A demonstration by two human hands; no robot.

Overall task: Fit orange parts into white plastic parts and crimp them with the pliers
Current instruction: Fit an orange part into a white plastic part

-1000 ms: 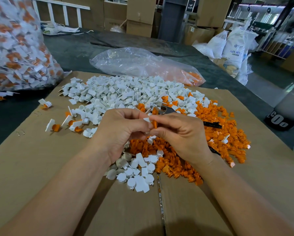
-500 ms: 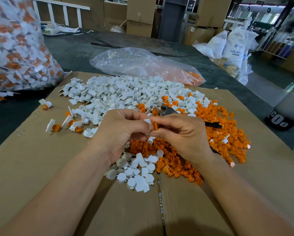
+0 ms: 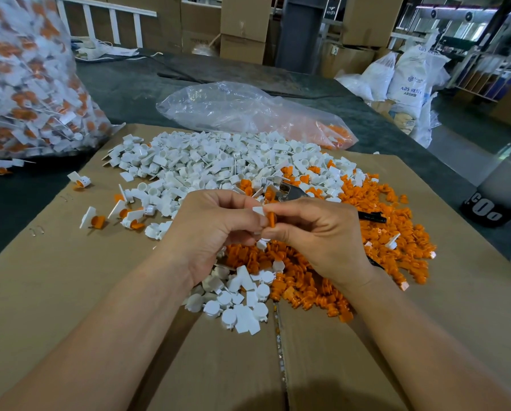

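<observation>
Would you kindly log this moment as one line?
step: fitting; left hand: pinches small white plastic part; right hand: pinches small orange plastic part; metal pliers: lying untouched

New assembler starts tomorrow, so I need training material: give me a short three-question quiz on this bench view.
1. True or false: the right hand grips the pliers.
2. Where does the loose orange pile lie from the white pile? A) right and nearer B) left and farther C) on the floor
3. Short answer: what does the left hand pinch beside the right hand's orange part?
Key: 1 false, they lie among the parts; 2 A; 3 a white part.
</observation>
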